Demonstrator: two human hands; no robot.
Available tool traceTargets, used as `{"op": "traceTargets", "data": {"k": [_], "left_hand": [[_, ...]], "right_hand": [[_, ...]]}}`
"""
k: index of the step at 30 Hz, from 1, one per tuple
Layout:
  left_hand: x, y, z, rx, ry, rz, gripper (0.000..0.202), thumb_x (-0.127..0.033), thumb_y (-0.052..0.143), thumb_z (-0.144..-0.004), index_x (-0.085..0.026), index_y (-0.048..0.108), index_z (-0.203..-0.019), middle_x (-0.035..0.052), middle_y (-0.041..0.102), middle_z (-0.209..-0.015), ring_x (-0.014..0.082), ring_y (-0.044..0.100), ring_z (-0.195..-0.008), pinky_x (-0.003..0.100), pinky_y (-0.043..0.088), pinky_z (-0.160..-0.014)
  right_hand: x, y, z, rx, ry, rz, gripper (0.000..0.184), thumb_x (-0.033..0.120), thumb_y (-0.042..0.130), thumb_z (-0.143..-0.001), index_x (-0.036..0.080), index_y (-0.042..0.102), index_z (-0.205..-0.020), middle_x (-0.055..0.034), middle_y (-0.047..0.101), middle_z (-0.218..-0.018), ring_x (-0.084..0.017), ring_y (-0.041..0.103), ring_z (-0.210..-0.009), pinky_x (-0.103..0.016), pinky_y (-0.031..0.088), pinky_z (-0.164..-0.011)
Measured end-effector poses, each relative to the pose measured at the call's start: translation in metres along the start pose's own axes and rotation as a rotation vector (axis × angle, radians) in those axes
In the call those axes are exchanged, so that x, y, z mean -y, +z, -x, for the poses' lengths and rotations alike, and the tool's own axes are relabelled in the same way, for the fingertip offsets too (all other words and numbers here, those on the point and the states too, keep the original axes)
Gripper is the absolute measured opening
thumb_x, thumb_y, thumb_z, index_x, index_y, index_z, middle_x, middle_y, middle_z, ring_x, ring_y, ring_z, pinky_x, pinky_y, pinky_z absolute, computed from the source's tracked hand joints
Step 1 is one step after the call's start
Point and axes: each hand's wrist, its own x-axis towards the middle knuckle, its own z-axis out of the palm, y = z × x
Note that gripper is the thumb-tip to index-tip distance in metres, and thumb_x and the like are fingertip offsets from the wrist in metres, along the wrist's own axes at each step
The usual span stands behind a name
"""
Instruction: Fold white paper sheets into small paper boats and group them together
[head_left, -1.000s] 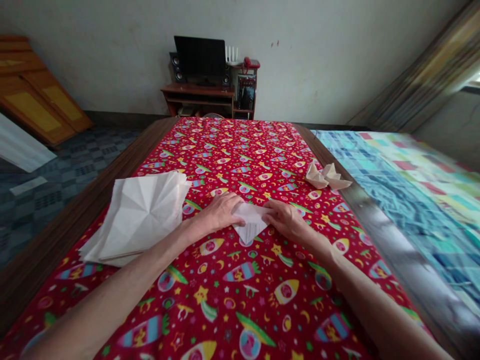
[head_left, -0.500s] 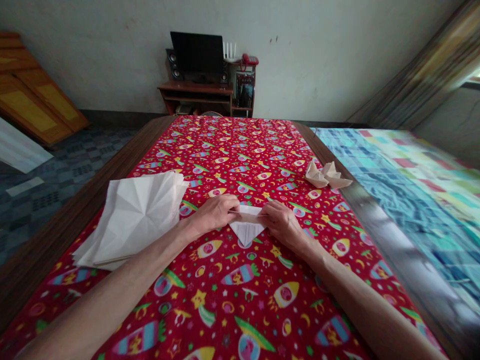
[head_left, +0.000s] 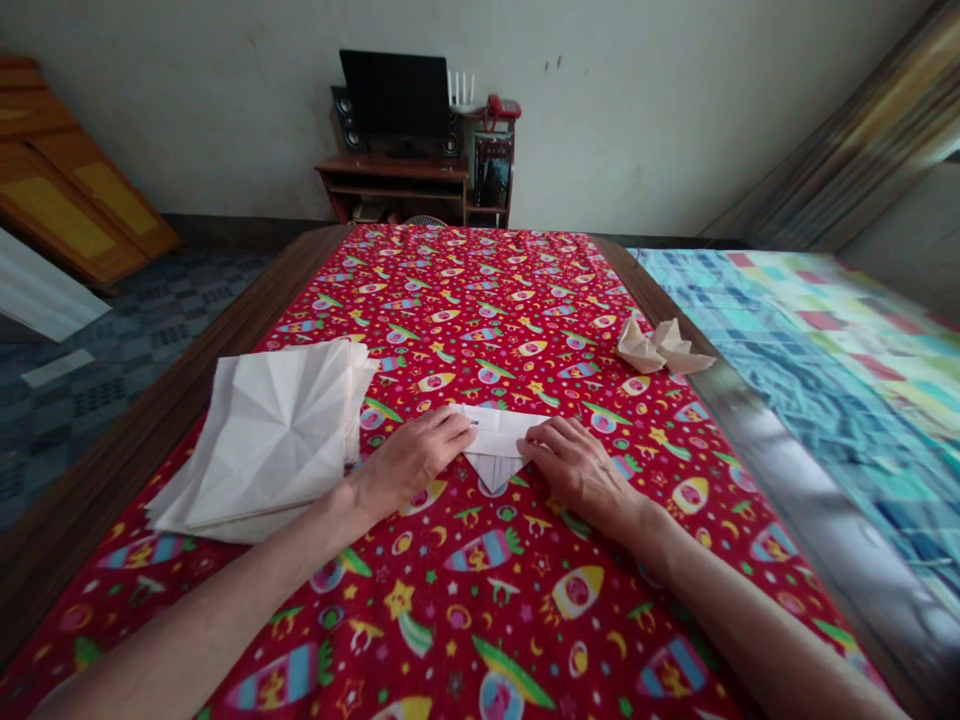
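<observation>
Nearward came the paper flap (head_left: 501,440); my left hand (head_left: 416,452) and right hand (head_left: 576,462) covered its ends, perhaps keeping it flat; whether fingers pinched, I couldn't tell.

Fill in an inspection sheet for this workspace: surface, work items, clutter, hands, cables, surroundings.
Surface: table with brown borders, under a red patterned cloth.
Work items: folded paper between the hands, its point toward the person; stack of creased sheets at left; two folded paper pieces near the right border.
Clutter: pale strip on the floor at left.
Hands: left hand and right hand, fingers on opposite ends of the folded paper; gripping or pressing, cannot tell.
Cables: none clearly made out.
Surroundings: monitor and red telephone beyond; wooden cabinet at left.
</observation>
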Motion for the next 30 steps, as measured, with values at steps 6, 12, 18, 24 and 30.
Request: {"op": "traceTargets", "data": {"k": [6, 12, 18, 24, 30], "left_hand": [[-0.022, -0.004, 0.007, 0.066, -0.174, -0.029, 0.040, -0.002, 0.042, -0.084, -0.010, 0.051, -0.123, 0.0098, 0.055, -0.117, 0.0241, 0.048, -0.109, 0.036, 0.046, -0.095], [-0.054, -0.002, 0.003, 0.025, -0.233, 0.063, 0.040, -0.025, 0.041, -0.094, -0.010, 0.047, -0.130, 0.0128, 0.050, -0.134, 0.0258, 0.044, -0.125, 0.040, 0.037, -0.108], [-0.058, 0.010, 0.001, 0.037, -0.149, 0.134, 0.053, -0.033, 0.038, -0.096, -0.009, 0.030, -0.142, 0.0125, 0.028, -0.152, 0.0244, 0.021, -0.142, 0.042, 0.024, -0.116], [-0.050, 0.008, 0.006, 0.058, -0.175, 0.133, 0.048, -0.031, 0.035, -0.097, -0.013, 0.036, -0.141, 0.0077, 0.030, -0.151, 0.0210, 0.023, -0.141, 0.041, 0.024, -0.116], [-0.039, 0.003, 0.020, 0.059, -0.210, 0.078, 0.047, -0.030, 0.037, -0.096, -0.011, 0.039, -0.139, 0.0085, 0.036, -0.148, 0.0213, 0.030, -0.138, 0.041, 0.028, -0.113]], "right_hand": [[0.008, -0.001, 0.003, 0.081, 0.016, 0.003, 0.025, 0.017, 0.042, -0.094, 0.012, 0.063, -0.106, -0.0122, 0.064, -0.098, -0.022, 0.054, -0.089, -0.037, 0.048, -0.076], [0.020, 0.000, 0.011, 0.029, -0.005, 0.004, 0.038, 0.010, 0.036, -0.092, 0.007, 0.055, -0.125, -0.0148, 0.056, -0.130, -0.024, 0.050, -0.121, -0.044, 0.039, -0.105], [0.032, 0.003, 0.018, 0.158, 0.088, -0.023, 0.057, 0.039, 0.037, -0.097, 0.006, 0.033, -0.142, -0.0138, 0.036, -0.146, -0.027, 0.031, -0.137, -0.052, 0.033, -0.109], [0.030, 0.003, 0.023, 0.198, 0.118, -0.043, 0.056, 0.040, 0.035, -0.097, 0.008, 0.034, -0.142, -0.0126, 0.036, -0.147, -0.026, 0.030, -0.137, -0.053, 0.029, -0.111], [0.025, -0.005, 0.035, 0.161, 0.194, -0.024, 0.049, 0.035, 0.034, -0.098, 0.008, 0.041, -0.139, -0.0132, 0.041, -0.143, -0.025, 0.036, -0.134, -0.050, 0.033, -0.109]]}}
